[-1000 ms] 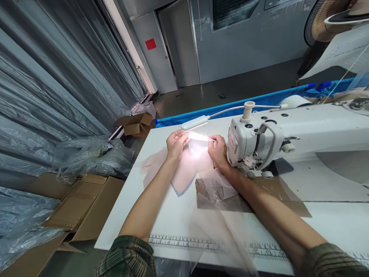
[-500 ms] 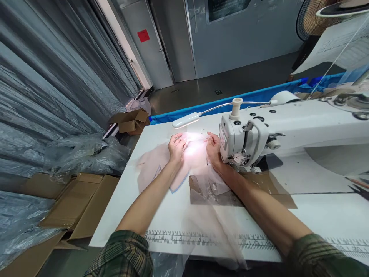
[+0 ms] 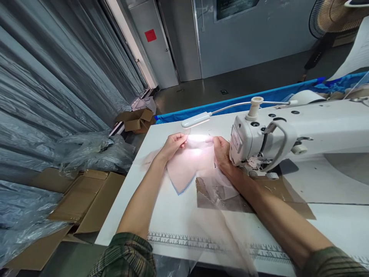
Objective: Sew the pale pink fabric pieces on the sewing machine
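Note:
Sheer pink fabric (image 3: 184,169) with a blue edge lies on the white table, its upper edge stretched between my two hands. My left hand (image 3: 175,144) pinches that edge on the left. Closed on the right end of the edge is my right hand (image 3: 221,149), close beside the head of a white sewing machine (image 3: 245,138). A lamp (image 3: 196,120) on a bendable neck throws bright light on the cloth between the hands. More sheer fabric trails down over the table's front edge, across a brown taped patch (image 3: 207,200).
A printed ruler strip (image 3: 184,243) runs along the front of the white table (image 3: 127,207). Open cardboard boxes (image 3: 92,200) and clear plastic bags (image 3: 95,150) stand at the left. Blue cloth (image 3: 225,104) borders the back edge; a fan (image 3: 328,17) stands behind.
My hands have drawn the fabric's upper edge out straight, and the left hand has turned to a pinch on it. The blue-edged piece now lies more spread out. The view has shifted left.

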Available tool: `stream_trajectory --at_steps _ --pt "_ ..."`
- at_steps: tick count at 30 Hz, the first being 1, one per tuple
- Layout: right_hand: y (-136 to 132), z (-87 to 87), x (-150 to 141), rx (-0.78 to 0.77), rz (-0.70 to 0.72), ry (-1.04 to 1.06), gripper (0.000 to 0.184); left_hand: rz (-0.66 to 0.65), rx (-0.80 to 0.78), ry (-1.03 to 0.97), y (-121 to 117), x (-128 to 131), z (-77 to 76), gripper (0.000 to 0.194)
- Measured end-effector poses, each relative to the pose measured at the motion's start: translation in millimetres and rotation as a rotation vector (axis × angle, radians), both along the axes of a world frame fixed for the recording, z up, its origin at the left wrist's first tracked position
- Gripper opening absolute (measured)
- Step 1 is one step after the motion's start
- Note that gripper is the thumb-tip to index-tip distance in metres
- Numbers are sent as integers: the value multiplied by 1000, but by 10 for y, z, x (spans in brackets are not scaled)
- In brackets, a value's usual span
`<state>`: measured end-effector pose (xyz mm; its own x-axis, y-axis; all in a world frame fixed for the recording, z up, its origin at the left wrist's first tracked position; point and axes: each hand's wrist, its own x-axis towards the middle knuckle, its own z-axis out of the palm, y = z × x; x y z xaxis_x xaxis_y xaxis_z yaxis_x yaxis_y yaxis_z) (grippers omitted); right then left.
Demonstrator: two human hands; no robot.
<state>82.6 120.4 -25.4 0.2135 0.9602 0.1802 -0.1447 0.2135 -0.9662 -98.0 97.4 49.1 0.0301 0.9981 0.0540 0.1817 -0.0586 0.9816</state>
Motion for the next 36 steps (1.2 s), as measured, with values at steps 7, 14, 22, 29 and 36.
stream_trajectory --at_steps 7,14,22,29,36 --pt "-58 99 -6 -68 17 59 18 11 29 64 27 4 -73 35" --pt "-65 90 8 -35 21 53 15 54 85 113 53 -42 -99 30" --pt "-39 56 -4 -33 45 42 18 42 66 140 48 -56 -87 31" --pt "-75 98 6 -62 100 80 18 18 41 133 18 -95 7 33" --pt "-130 54 -30 -111 146 129 21 -16 -2 140 -5 -209 30 31"
